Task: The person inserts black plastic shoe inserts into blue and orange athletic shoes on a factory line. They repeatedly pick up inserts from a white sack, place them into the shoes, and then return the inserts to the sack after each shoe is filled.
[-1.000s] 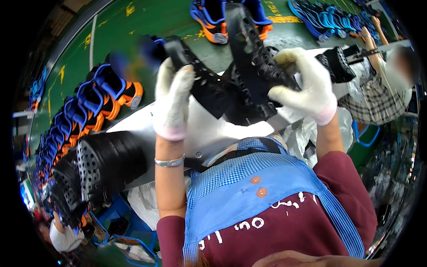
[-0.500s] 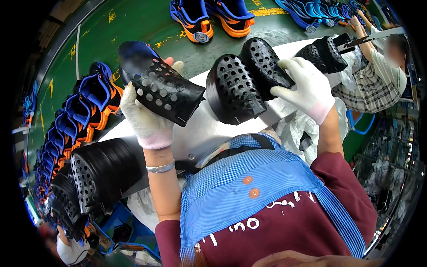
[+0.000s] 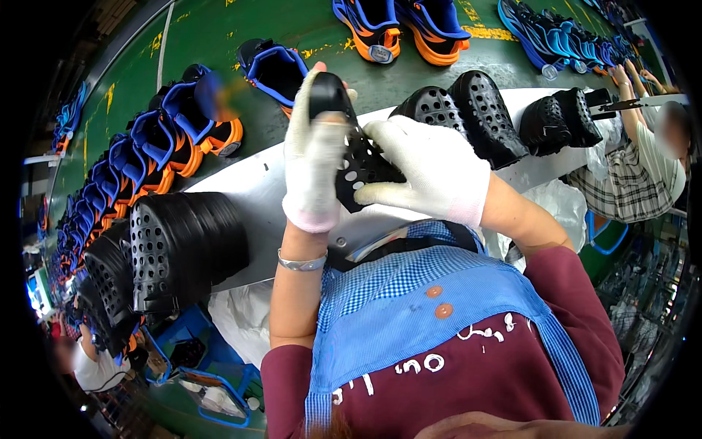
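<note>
Upright over the metal bench, a black, hole-punched shell shaped like a shoe front (image 3: 329,91) is in my white-gloved left hand (image 3: 311,157). The fingers of that hand wrap round it and are partly blurred. My gloved right hand (image 3: 431,164) reaches in from the right and grips the shell's lower end, its thumb across the holes. Behind the right hand stand two stacks of like shells, the nearer stack (image 3: 431,106) partly hidden and the farther stack (image 3: 482,117) in fuller view. To my left lies a thick nested stack of black shells (image 3: 190,241).
Blue, black and orange sneakers (image 3: 153,139) run in a row along the green surface (image 3: 212,44) at the left. One sneaker (image 3: 274,73) stands beyond my left hand, and another pair (image 3: 435,33) farther back. More black shells (image 3: 545,124) and a person (image 3: 654,161) are at the right.
My left hand has brought the shell inward and turned it more upright. My right hand has let go of the stack at the right and come over to the shell. The view has shifted.
</note>
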### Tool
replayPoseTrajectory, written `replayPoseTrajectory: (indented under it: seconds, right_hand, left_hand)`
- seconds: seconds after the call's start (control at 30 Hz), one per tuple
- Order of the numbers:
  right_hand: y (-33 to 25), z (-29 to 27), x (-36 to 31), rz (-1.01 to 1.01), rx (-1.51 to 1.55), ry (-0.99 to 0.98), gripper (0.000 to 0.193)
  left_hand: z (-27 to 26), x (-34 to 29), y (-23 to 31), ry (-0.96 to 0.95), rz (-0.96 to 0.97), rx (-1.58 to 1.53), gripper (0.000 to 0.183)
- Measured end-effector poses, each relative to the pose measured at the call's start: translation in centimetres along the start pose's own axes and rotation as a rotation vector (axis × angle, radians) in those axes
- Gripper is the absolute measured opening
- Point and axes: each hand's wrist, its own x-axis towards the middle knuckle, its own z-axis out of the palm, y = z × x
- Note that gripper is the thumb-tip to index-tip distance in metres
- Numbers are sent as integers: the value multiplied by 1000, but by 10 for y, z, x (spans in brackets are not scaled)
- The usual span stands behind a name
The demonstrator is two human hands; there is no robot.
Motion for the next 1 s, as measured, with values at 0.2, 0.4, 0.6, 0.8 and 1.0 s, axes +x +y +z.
replayPoseTrajectory:
  seconds: [0.2,0.4,0.6,0.8,1.0]
  right_hand:
    - [3,-3,5,-75,-69,39,60]
    - [-7,-13,16,-70,-136,54,31]
    - [0,-25,34,-160,-240,25,28]
    - [25,-31,81,-97,-442,-211,37]
    - [46,-37,155,-39,-340,-420,44]
  left_hand:
    - [-9,9,4,125,82,-95,43]
    - [-10,19,8,262,191,-123,44]
    - [-19,29,7,286,188,-130,47]
    - [-78,43,-22,273,24,102,38]
    - [-96,54,-38,100,234,1174,27]
